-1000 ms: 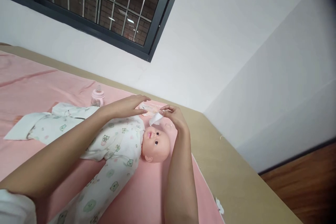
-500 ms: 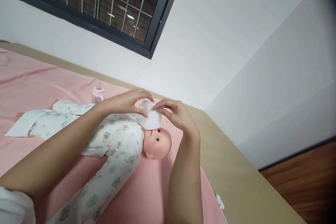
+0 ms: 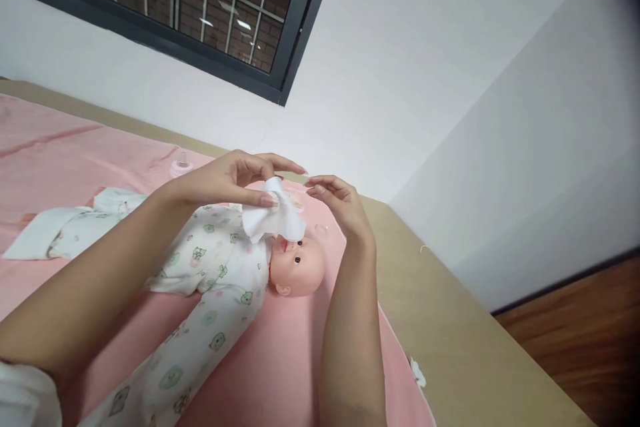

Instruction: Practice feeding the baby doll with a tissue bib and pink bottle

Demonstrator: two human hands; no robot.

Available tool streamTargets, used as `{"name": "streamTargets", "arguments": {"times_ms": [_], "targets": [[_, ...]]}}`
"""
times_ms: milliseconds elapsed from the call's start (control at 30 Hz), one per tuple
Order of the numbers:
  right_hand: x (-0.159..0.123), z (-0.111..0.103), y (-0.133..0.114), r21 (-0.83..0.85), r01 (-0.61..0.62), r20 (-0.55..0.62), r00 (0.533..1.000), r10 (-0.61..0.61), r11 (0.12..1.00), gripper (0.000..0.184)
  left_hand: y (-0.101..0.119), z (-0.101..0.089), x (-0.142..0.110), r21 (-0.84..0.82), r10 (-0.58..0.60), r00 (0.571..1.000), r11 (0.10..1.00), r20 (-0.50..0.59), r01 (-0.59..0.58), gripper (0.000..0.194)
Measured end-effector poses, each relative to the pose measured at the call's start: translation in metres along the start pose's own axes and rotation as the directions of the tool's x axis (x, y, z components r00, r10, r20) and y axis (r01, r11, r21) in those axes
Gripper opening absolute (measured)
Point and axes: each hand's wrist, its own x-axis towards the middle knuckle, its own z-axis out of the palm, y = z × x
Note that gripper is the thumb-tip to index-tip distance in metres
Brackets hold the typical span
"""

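Observation:
A baby doll (image 3: 300, 267) lies on its back in white printed clothes (image 3: 215, 247), its head towards the right. Over its chin and the side of its face hangs a crumpled white tissue (image 3: 274, 217). My left hand (image 3: 240, 177) pinches that tissue between thumb and bent fingers, while its index finger stretches out to the right. My right hand (image 3: 340, 203) is just right of the tissue, apart from it, with curved fingers and nothing visible in them.
A pink sheet (image 3: 280, 360) covers much of the wooden table (image 3: 435, 320). Behind my left wrist stands a pink-topped baby bottle (image 3: 181, 165), partly hidden. A small white scrap (image 3: 417, 372) lies at the sheet's right edge. The white wall and barred window (image 3: 225, 13) are behind.
My right hand has let go of the tissue and moved slightly right and up. The left hand now grips the tissue, which has crumpled. The view has shifted a little.

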Motion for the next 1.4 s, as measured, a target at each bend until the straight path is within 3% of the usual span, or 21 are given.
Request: {"name": "streamTargets", "arguments": {"times_ms": [167,300,400,567,767,1100,1400], "targets": [[0.003,-0.012,0.077,0.301,-0.153,-0.1,0.977,0.191,0.941,0.025,0.001,0.004,0.0,-0.08,-0.087,0.987,0.992,0.131,0.099,0.026],[-0.01,-0.008,0.137,0.462,-0.319,-0.137,0.896,0.422,0.828,0.033,-0.008,0.01,0.004,0.007,-0.158,0.938,0.986,0.31,0.164,0.016],[-0.021,-0.004,0.159,0.494,-0.401,-0.123,0.846,0.518,0.772,0.034,-0.018,0.017,0.006,0.084,-0.189,0.907,0.982,0.377,0.17,0.013],[-0.025,-0.007,0.17,0.5,-0.4,-0.109,0.851,0.514,0.768,0.029,-0.031,0.03,0.009,0.232,-0.257,0.871,0.958,0.418,0.171,0.011],[-0.024,-0.007,0.175,0.509,-0.386,-0.12,0.853,0.508,0.769,0.028,-0.027,0.04,0.01,0.397,-0.342,0.868,0.898,0.361,0.189,0.01],[-0.024,-0.008,0.178,0.498,-0.383,-0.115,0.86,0.497,0.778,0.028,-0.032,0.047,0.011,0.439,-0.384,0.864,0.871,0.326,0.221,0.008],[-0.024,-0.01,0.182,0.492,-0.397,-0.099,0.859,0.502,0.775,0.029,-0.033,0.04,0.009,0.48,-0.352,0.886,0.859,0.303,0.177,0.013]]}}
